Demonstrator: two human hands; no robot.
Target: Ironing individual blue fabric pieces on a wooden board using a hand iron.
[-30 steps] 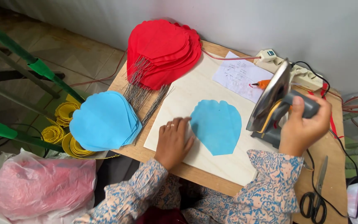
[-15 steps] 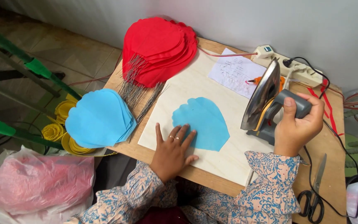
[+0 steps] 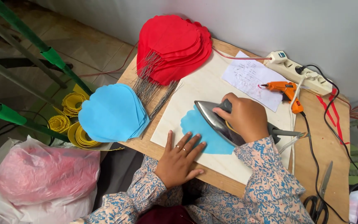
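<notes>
My right hand [image 3: 245, 118] grips the iron [image 3: 218, 124] atop the blue petal [image 3: 199, 130], its tip pointing up-left, while my left hand [image 3: 179, 159] lies flat, pinning the near edge.

We wore long sleeves [image 3: 270, 182] of pale fabric with a blue floral print, and rings on our left hand [image 3: 179, 159].

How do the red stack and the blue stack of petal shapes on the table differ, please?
The red stack lies at the table's far edge by the wall; the blue stack overhangs the left edge. The red stack looks larger and more fanned out; the blue stack sits tidier. Both hold scalloped petal shapes beside the wires.
</notes>
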